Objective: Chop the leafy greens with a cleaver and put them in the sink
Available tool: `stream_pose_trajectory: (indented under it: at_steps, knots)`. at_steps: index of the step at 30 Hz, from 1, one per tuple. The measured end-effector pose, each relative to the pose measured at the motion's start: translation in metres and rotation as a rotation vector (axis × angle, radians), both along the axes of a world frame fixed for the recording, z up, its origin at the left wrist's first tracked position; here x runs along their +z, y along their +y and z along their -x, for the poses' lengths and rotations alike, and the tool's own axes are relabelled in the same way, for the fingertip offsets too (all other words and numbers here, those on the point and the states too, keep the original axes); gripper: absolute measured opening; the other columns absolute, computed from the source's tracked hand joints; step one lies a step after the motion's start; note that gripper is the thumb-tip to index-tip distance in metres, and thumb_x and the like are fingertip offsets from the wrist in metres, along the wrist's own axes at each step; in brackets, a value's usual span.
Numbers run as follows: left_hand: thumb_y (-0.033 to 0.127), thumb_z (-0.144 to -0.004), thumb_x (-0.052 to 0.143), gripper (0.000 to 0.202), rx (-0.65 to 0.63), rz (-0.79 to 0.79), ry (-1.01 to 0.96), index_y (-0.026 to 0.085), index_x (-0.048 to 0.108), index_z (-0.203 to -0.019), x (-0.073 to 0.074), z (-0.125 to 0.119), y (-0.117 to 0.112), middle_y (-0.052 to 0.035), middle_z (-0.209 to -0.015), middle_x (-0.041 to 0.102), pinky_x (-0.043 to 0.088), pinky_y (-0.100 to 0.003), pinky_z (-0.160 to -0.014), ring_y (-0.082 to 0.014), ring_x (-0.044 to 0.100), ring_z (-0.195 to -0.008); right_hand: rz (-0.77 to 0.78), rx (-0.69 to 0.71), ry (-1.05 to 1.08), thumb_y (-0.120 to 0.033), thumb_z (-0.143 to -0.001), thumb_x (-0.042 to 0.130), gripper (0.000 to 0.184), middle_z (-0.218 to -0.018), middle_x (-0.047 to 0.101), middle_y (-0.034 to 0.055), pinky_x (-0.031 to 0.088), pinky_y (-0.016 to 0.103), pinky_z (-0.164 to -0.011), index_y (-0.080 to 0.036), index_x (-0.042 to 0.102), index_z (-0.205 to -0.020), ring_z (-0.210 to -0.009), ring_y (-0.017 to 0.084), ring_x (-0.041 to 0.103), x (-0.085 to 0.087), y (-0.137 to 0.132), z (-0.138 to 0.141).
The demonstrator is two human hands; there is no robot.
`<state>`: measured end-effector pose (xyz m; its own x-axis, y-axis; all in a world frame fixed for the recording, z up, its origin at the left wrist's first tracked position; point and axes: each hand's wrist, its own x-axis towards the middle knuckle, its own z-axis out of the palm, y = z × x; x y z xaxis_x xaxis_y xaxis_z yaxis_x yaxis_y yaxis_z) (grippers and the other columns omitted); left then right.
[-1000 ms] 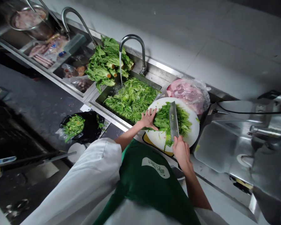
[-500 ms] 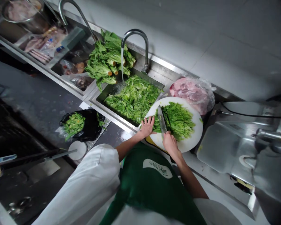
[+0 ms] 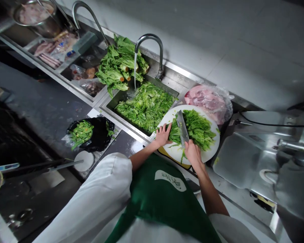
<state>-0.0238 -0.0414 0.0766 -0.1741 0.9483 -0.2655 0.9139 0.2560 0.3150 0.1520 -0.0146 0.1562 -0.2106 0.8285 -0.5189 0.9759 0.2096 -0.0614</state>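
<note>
On a round white cutting board (image 3: 210,153) lies a heap of chopped leafy greens (image 3: 200,130). My right hand (image 3: 192,152) grips the handle of a broad-bladed kitchen knife (image 3: 182,126), whose blade stands amid the greens and points away from me. At the board's left side, my left hand (image 3: 163,135) rests with spread fingers against the uncut part of the greens. A few strands lie by the board's near edge. Left of the board, a sink basin (image 3: 111,105) is filled with cut greens (image 3: 147,104).
Water runs from a curved faucet (image 3: 149,36) into the basin. Whole leafy stalks (image 3: 123,64) are piled behind it. Bagged raw meat (image 3: 207,101) sits behind the board. A black bag (image 3: 100,135) holding greens is low at left. Another steel sink (image 3: 238,158) is at right.
The knife and my right hand have shifted right across the greens. My left hand has also slid a little to the right. Loose strands now show at the board's near edge.
</note>
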Motion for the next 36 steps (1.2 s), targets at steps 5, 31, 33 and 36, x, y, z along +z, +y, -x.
stream_pose_trajectory:
  at_steps: [5,31,33,36]
  knots:
    - [0.055,-0.067,0.084,0.126,-0.115,-0.003,-0.534,0.025,0.007,-0.163,-0.004,0.067,-0.018,-0.0196,-0.161,0.026,0.029,-0.058,-0.115,-0.0405,0.029,-0.145,-0.118,0.018,-0.025,-0.034,-0.107,0.025,0.039,-0.090,0.073,0.0167,0.040,0.028,-0.068,-0.011,0.054,-0.117,-0.081,0.023,0.071,0.027,-0.030,0.016]
    - [0.015,-0.091,0.051,0.030,-0.080,-0.216,-0.539,0.020,0.067,-0.116,-0.047,0.028,-0.047,-0.0111,-0.122,0.059,0.045,-0.043,-0.105,-0.0261,0.050,-0.118,0.007,0.136,-0.014,-0.032,-0.107,0.029,0.036,-0.097,0.073,0.0193,0.044,0.027,-0.072,-0.008,0.054,-0.116,-0.088,0.022,0.073,-0.026,-0.035,0.063]
    - [0.014,-0.087,0.056,0.026,-0.032,-0.246,-0.713,0.019,0.070,-0.109,-0.050,0.028,-0.048,-0.0098,-0.114,0.064,0.047,-0.041,-0.104,-0.0241,0.056,-0.112,0.002,0.144,-0.024,-0.033,-0.106,0.030,0.036,-0.096,0.073,0.0192,0.043,0.027,-0.071,-0.008,0.055,-0.115,-0.087,0.022,0.072,-0.026,-0.032,0.061]
    - [0.027,-0.081,0.071,0.019,0.341,-0.311,-1.038,0.017,0.071,-0.096,-0.057,0.043,-0.064,-0.0078,-0.098,0.069,0.052,-0.038,-0.093,-0.0219,0.065,-0.096,-0.001,0.172,-0.040,-0.033,-0.105,0.033,0.037,-0.091,0.074,0.0187,0.042,0.028,-0.068,-0.008,0.059,-0.111,-0.083,0.023,0.072,-0.027,-0.027,0.057]
